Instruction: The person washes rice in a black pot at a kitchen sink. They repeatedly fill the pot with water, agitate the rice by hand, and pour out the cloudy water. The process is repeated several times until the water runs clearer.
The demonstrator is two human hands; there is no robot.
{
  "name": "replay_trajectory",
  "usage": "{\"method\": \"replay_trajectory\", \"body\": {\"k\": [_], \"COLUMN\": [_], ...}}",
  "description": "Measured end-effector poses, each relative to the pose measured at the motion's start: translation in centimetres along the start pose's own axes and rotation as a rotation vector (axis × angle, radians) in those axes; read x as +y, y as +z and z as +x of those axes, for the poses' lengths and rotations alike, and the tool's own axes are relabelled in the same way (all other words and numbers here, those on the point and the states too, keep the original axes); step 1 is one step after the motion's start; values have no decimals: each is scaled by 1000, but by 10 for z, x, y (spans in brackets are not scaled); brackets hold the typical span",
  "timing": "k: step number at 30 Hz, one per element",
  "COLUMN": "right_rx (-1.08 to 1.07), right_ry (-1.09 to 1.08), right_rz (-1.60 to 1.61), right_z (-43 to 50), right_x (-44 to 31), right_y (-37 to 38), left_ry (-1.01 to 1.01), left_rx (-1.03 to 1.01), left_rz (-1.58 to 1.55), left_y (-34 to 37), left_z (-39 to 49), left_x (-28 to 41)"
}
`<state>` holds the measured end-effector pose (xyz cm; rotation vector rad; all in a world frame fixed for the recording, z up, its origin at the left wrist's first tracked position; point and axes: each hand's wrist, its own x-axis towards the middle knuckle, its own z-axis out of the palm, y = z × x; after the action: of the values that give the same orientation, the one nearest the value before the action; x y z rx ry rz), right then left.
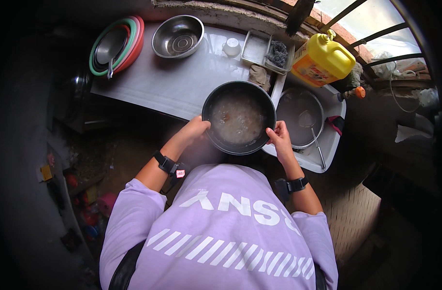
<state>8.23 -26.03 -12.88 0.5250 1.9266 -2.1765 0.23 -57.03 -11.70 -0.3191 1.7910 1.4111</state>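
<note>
A dark round pot (pixel 208 135) is held in front of my body, with cloudy, bubbly liquid (pixel 237 116) inside it. My left hand (pixel 196 127) grips its left rim. On the opposite side, my right hand (pixel 279 136) has the thumb over the rim and the fingers outside. The pot overlaps the front edge of the pale countertop (pixel 148 79). To its right is a white sink (pixel 326 154), where a metal basin (pixel 295 99) holds greyish liquid. A long-handled utensil (pixel 318 148) leans across that basin's rim, its wire head partly in the liquid.
Stacked colored basins (pixel 138 43) stand at the counter's left end, near a steel bowl (pixel 177 36). A small white cup (pixel 231 47), a clear tray (pixel 255 47) with a dark scouring pad (pixel 277 53) beside it, and a cloth (pixel 259 75) sit farther back. A yellow jug (pixel 322 59) stands behind the sink.
</note>
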Motion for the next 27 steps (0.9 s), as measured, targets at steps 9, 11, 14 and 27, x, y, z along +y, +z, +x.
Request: {"method": "replay_trajectory", "body": {"k": [9, 11, 14, 27], "right_rx": [36, 31, 37, -16], "right_ry": [30, 22, 46, 108], "right_rz": [17, 35, 68, 114], "right_z": [6, 7, 7, 11], "right_x": [-3, -3, -2, -1], "right_y": [14, 16, 17, 12], "left_ry": [1, 5, 3, 143], "left_rx": [-39, -46, -69, 144], "left_rz": [13, 4, -1, -174], "left_y": [-17, -19, -21, -6], "left_z": [15, 16, 17, 5], "left_x": [5, 5, 5, -26]}}
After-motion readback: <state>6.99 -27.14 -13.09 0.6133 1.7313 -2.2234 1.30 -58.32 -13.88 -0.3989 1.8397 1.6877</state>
